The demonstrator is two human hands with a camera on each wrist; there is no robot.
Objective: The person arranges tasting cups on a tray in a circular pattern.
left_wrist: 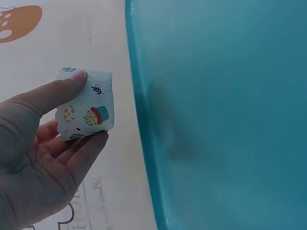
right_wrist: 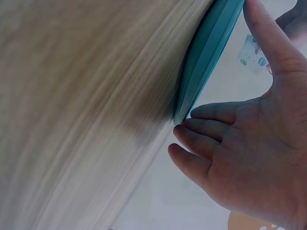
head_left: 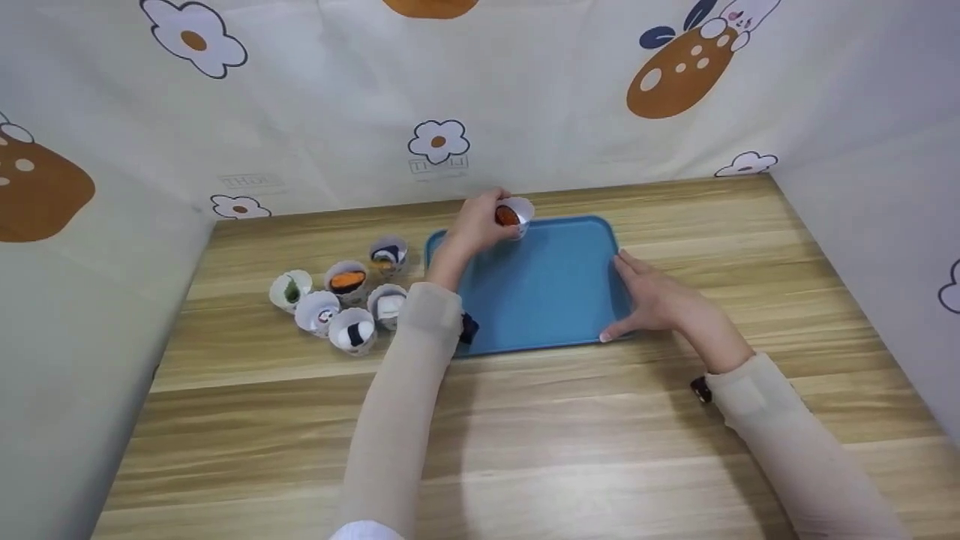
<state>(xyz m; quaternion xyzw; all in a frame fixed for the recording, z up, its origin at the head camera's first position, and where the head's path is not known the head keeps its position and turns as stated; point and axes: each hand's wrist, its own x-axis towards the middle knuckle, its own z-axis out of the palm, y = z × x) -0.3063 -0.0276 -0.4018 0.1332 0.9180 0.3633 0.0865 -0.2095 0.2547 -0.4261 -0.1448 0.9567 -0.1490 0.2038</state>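
Observation:
My left hand (head_left: 477, 223) pinches a paper baking cup (head_left: 523, 212) between thumb and fingers, over the far side of the blue tray (head_left: 551, 285). Inside that cup sits a dark reddish-orange piece. In the left wrist view the cup (left_wrist: 98, 103) shows printed cupcakes and leaves on its wall, with the thumb on one side and fingers on the other. My right hand (head_left: 654, 298) rests against the tray's right end, its fingers straight and spread along the rim; the right wrist view shows the fingertips right at the tray's edge (right_wrist: 204, 62).
Left of the tray stand several more paper cups. They include one with an orange-topped piece (head_left: 347, 281), one with a white piece banded in black (head_left: 352, 331) and one with something green (head_left: 291, 289). A printed cloth wall (head_left: 330, 112) borders the wooden table (head_left: 300, 427).

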